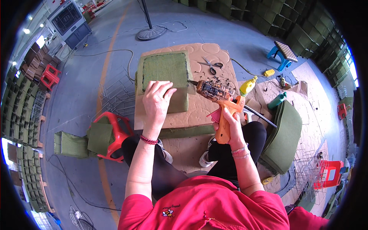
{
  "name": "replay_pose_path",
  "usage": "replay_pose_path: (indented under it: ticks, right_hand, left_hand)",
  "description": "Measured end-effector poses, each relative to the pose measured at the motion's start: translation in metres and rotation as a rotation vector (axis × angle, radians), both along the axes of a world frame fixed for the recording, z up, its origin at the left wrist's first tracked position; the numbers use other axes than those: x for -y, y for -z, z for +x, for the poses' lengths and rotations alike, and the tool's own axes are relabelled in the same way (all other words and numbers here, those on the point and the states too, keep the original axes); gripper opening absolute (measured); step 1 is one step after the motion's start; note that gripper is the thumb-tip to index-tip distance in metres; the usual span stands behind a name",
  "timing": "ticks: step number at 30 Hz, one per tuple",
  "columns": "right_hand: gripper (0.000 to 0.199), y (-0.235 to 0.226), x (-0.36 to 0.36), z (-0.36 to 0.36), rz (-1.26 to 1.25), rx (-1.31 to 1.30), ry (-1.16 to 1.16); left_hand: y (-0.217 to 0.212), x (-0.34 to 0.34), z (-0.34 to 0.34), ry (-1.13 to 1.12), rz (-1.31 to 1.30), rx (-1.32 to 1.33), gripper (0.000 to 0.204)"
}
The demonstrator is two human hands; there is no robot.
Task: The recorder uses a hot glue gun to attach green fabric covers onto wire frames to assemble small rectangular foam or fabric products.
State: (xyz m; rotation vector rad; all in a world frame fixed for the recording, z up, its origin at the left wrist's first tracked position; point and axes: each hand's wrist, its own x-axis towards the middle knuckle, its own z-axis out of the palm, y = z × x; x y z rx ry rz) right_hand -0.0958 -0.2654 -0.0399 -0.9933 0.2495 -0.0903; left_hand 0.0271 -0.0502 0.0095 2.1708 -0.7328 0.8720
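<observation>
In my right hand [232, 124] is an orange glue gun [224, 132], its front end caked with dark glue and a black glue stick [257, 113] running out of its back. Its nozzle points left, close to the right edge of a green fabric box [165, 71]. A dark line runs around the box's top panel. My left hand [158, 94] is over the near side of the box, fingers bent and thumb close to the forefinger. Whatever lies between those fingertips is too small or hidden to make out.
Cardboard [212, 111] covers the work surface, with scissors [211, 66], dark glue bits and a yellow bottle [248, 86]. Green fabric pieces [281, 138] are stacked at right, near a green bottle [276, 100]. A red stool [119, 140] stands left, a blue-legged stool [283, 55] far right.
</observation>
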Motion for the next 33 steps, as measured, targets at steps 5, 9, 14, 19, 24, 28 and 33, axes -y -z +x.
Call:
replay_pose_path:
  ticks: [5, 9, 14, 19, 24, 28, 33]
  right_hand:
    - [0.030, 0.009, 0.000, 0.000, 0.094, 0.122, 0.144]
    - [0.030, 0.009, -0.003, -0.009, 0.140, 0.168, 0.170]
    - [0.032, 0.009, -0.012, -0.014, 0.156, 0.171, 0.194]
    - [0.029, 0.008, -0.028, -0.010, 0.204, 0.126, 0.186]
    - [0.027, 0.009, -0.045, -0.001, 0.202, 0.094, 0.175]
    - [0.028, 0.009, -0.061, 0.000, 0.159, 0.016, 0.188]
    - [0.028, 0.006, -0.088, -0.010, 0.200, -0.038, 0.110]
  left_hand:
    - [0.004, 0.013, 0.002, -0.108, -0.025, 0.043, 0.018]
    - [-0.001, 0.037, 0.002, -0.200, 0.018, 0.060, 0.019]
    - [-0.004, 0.026, -0.002, -0.062, -0.020, 0.019, 0.017]
    - [-0.002, -0.013, -0.003, -0.113, -0.092, 0.084, 0.017]
    - [0.008, -0.020, -0.003, -0.068, -0.172, 0.015, 0.017]
    - [0.009, -0.021, -0.003, -0.055, -0.234, 0.021, 0.014]
    - [0.012, -0.021, -0.001, -0.038, -0.245, 0.019, 0.012]
